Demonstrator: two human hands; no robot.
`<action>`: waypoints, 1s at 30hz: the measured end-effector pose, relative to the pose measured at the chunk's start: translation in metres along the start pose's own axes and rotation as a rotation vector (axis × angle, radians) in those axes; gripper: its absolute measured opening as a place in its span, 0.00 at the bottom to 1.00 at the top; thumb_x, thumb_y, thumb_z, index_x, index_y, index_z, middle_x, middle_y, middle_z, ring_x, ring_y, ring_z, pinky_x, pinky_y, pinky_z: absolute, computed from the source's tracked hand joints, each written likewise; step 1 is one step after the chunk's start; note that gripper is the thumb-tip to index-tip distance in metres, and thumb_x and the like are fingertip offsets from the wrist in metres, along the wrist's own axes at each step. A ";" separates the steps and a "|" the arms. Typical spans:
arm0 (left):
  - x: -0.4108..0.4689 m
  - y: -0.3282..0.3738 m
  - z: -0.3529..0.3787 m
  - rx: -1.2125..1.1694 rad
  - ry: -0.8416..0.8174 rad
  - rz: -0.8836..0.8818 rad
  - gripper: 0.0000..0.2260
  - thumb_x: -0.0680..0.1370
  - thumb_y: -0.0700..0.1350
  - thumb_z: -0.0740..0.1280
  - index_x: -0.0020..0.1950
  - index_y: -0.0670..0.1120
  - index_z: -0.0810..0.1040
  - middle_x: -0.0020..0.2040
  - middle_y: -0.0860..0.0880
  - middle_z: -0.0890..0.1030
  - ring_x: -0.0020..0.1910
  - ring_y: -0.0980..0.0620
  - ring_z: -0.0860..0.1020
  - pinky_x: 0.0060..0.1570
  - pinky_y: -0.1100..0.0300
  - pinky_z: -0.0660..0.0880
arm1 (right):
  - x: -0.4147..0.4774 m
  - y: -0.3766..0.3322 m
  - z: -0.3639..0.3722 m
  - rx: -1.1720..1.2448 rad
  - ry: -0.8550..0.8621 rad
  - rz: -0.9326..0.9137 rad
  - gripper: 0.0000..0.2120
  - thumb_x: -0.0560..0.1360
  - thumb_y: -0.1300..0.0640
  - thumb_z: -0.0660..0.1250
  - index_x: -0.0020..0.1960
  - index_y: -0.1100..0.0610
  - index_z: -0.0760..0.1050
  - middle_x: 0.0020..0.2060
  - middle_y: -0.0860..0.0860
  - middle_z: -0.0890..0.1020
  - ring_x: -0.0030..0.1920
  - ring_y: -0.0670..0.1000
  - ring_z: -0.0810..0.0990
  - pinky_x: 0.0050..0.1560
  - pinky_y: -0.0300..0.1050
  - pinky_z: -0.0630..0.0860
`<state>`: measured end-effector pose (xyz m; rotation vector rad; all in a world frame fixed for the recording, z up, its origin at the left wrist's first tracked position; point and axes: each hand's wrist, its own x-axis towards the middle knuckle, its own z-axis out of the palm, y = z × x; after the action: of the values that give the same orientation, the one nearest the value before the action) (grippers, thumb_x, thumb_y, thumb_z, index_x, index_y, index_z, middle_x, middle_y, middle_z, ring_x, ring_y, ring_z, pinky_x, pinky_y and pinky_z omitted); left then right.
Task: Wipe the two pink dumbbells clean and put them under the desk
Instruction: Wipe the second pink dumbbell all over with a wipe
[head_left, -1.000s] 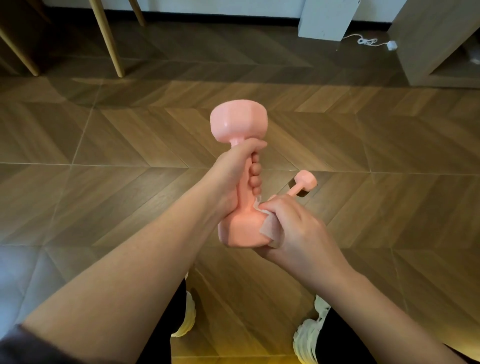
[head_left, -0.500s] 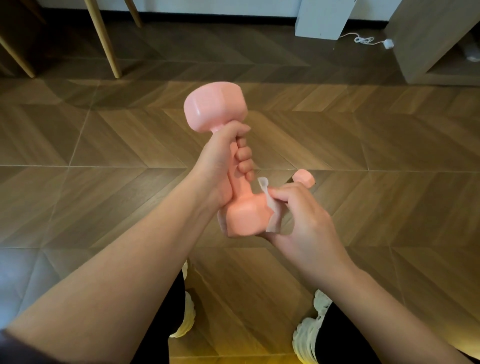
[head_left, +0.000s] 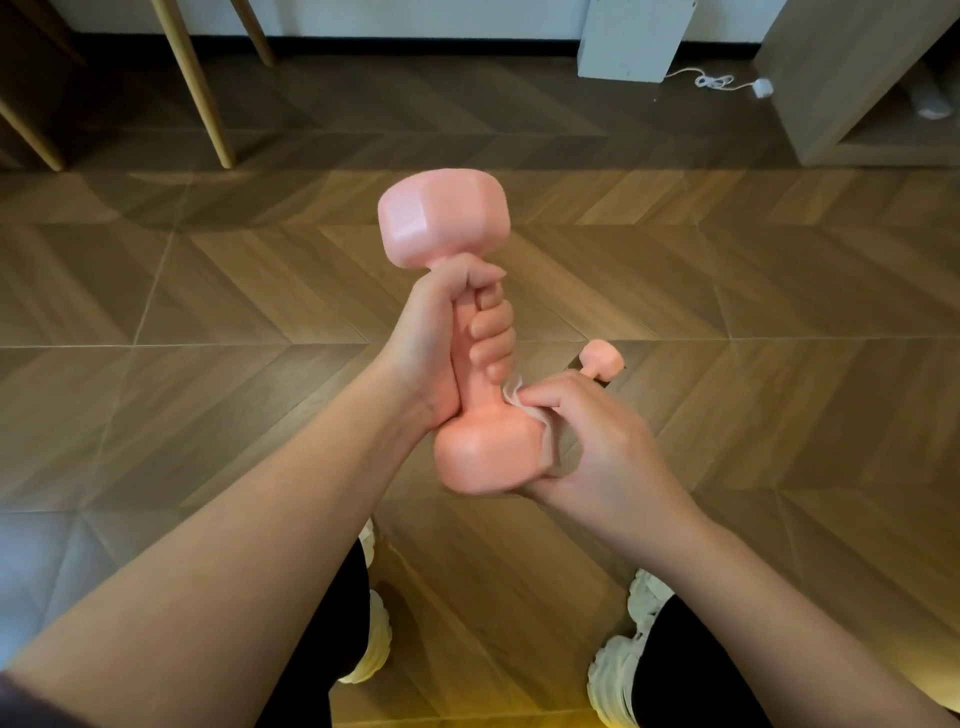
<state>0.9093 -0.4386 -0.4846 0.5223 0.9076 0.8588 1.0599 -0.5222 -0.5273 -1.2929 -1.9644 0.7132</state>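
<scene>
My left hand (head_left: 447, 338) grips the handle of a pink dumbbell (head_left: 441, 223), held nearly upright in mid-air with one head up and the other head low, close to me. My right hand (head_left: 597, 441) pinches a small pale wipe (head_left: 524, 410) and presses it against the side of the lower head. The second pink dumbbell (head_left: 602, 358) lies on the wooden floor beyond my right hand; only one head and a bit of its handle show.
Slanted wooden desk legs (head_left: 197, 88) stand at the back left. A white box (head_left: 634, 36) and a white cable with plug (head_left: 727, 83) lie at the back. A wooden cabinet (head_left: 841, 67) fills the back right. My white shoes (head_left: 623, 660) are below.
The held dumbbell tilted left and then swung back nearly upright. My right hand with the wipe shifted over the lower head, from its side up towards the neck.
</scene>
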 end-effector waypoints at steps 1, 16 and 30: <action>0.001 0.000 0.001 -0.004 0.038 -0.001 0.13 0.76 0.43 0.57 0.32 0.48 0.61 0.23 0.52 0.60 0.20 0.54 0.57 0.22 0.63 0.58 | -0.001 0.000 0.000 -0.040 0.034 -0.031 0.23 0.65 0.55 0.80 0.55 0.52 0.73 0.50 0.43 0.77 0.50 0.46 0.78 0.47 0.44 0.73; -0.001 -0.001 0.003 0.217 -0.057 0.040 0.05 0.69 0.44 0.66 0.40 0.44 0.72 0.32 0.49 0.72 0.29 0.52 0.70 0.34 0.59 0.70 | -0.006 0.001 0.009 0.041 0.021 0.133 0.21 0.61 0.48 0.73 0.52 0.43 0.72 0.47 0.42 0.80 0.48 0.48 0.79 0.46 0.52 0.76; -0.002 -0.002 0.003 0.154 0.166 0.018 0.08 0.77 0.44 0.66 0.41 0.45 0.71 0.31 0.50 0.72 0.27 0.54 0.69 0.29 0.61 0.68 | -0.004 0.004 0.008 -0.020 -0.006 0.066 0.23 0.63 0.49 0.76 0.54 0.51 0.74 0.50 0.43 0.79 0.50 0.48 0.78 0.47 0.47 0.75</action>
<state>0.9117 -0.4415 -0.4839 0.5992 1.1287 0.8623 1.0571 -0.5252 -0.5363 -1.3748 -1.9453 0.7323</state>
